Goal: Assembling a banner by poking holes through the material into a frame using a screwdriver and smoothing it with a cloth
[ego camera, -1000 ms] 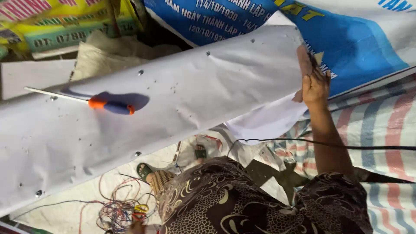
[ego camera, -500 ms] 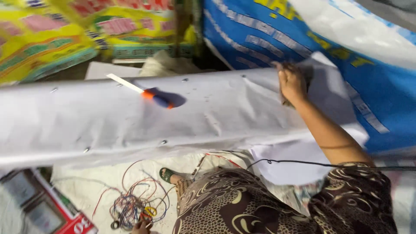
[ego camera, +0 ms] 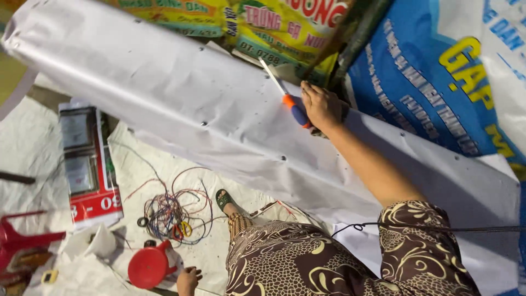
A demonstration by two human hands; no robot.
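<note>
Reaching across the long white folded sheet (ego camera: 219, 109), the right hand (ego camera: 321, 105) lay beside the orange-and-blue-handled screwdriver (ego camera: 290, 107), grip touching its handle though closure couldn't be told. Low down, the left hand (ego camera: 188, 279) rested near a red round plastic lid (ego camera: 148, 267), grip unclear.
</note>
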